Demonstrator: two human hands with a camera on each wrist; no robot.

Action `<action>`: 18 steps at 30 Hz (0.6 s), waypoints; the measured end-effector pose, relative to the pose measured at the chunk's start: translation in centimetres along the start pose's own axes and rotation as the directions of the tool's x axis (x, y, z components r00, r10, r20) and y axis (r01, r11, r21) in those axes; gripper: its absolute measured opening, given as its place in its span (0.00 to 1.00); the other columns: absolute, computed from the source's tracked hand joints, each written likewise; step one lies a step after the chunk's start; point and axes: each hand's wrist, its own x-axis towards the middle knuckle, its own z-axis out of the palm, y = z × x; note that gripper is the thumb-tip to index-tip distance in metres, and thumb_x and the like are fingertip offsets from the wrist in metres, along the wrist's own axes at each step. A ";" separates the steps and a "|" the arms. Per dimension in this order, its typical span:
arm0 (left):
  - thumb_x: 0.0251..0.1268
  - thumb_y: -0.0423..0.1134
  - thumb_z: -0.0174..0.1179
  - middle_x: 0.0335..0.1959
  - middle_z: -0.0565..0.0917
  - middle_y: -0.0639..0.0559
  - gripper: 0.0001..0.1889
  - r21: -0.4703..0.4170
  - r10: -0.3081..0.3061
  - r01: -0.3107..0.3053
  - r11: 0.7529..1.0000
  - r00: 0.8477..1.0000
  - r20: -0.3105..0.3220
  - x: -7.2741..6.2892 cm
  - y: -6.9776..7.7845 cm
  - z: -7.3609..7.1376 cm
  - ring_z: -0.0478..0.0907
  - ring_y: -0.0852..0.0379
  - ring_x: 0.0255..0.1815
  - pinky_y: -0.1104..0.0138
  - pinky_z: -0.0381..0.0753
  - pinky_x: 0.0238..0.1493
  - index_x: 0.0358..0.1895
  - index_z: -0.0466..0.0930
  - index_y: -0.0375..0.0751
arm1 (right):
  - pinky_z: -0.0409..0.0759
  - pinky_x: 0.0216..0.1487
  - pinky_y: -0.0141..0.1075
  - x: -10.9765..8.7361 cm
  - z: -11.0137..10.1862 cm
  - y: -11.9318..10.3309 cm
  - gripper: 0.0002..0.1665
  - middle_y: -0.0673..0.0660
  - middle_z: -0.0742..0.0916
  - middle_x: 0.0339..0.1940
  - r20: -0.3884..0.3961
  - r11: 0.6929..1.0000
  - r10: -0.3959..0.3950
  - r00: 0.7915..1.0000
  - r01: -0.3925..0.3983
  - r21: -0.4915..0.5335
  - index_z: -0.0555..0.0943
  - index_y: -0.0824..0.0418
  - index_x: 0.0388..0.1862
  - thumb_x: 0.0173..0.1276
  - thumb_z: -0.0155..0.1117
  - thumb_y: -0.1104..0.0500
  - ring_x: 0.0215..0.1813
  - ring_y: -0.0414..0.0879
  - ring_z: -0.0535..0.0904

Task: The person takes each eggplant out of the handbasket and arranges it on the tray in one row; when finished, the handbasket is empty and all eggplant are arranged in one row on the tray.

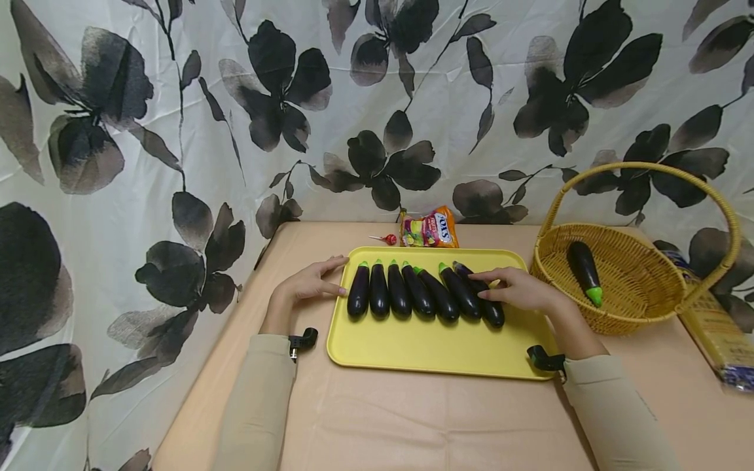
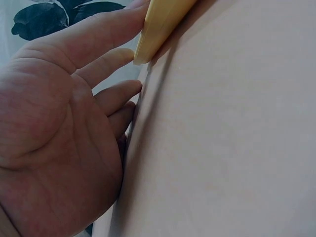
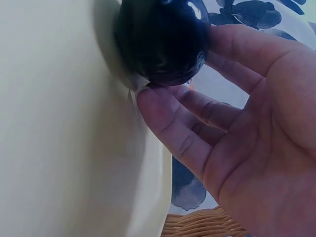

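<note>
Several dark purple eggplants (image 1: 400, 294) with green stem ends lie side by side in a row on a yellow tray (image 1: 412, 350). My right hand (image 1: 515, 288) holds the rightmost eggplant (image 1: 493, 315), thumb and fingers on its sides. In the right wrist view the rounded end of that eggplant (image 3: 163, 44) shows between the fingers, close over the tray. At the tray's left edge is my left hand (image 1: 306, 281), fingers extended. The left wrist view shows its fingertips touching the tray rim (image 2: 160, 29), its palm bare.
To the right of the tray stands a wicker basket (image 1: 624, 278) with a tall handle and one eggplant (image 1: 583, 265) inside. Behind the tray lie a colourful candy bag (image 1: 429, 229) and a red lollipop (image 1: 389, 239). A long yellow package (image 1: 718, 333) sits beyond the basket.
</note>
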 end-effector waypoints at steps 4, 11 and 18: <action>0.57 0.48 0.79 0.86 0.54 0.49 0.50 -0.002 0.003 -0.003 1.000 1.000 0.001 0.0 0.0 0.0 0.41 0.49 0.88 0.50 0.40 0.87 0.82 0.62 0.53 | 0.72 0.48 0.38 0.0 0.0 -0.2 0.29 0.66 0.82 0.69 -0.003 1.000 -0.002 1.000 0.002 -0.021 0.77 0.59 0.74 0.76 0.66 0.53 0.53 0.53 0.75; 0.57 0.48 0.79 0.87 0.54 0.49 0.49 -0.013 0.004 -0.004 1.000 1.000 0.001 0.0 0.0 0.0 0.41 0.49 0.89 0.50 0.39 0.87 0.82 0.62 0.53 | 0.78 0.62 0.53 -0.1 0.0 -0.5 0.29 0.67 0.81 0.70 -0.002 1.000 -0.002 1.000 0.002 -0.022 0.77 0.58 0.74 0.77 0.65 0.52 0.65 0.59 0.78; 0.57 0.48 0.79 0.87 0.54 0.49 0.49 -0.009 0.003 -0.003 1.000 1.000 0.001 0.1 0.0 0.0 0.41 0.49 0.88 0.50 0.40 0.87 0.82 0.62 0.53 | 0.72 0.72 0.63 -0.1 0.0 -0.8 0.31 0.67 0.81 0.71 -0.007 1.000 -0.008 1.000 0.008 -0.008 0.76 0.60 0.74 0.76 0.66 0.51 0.73 0.64 0.75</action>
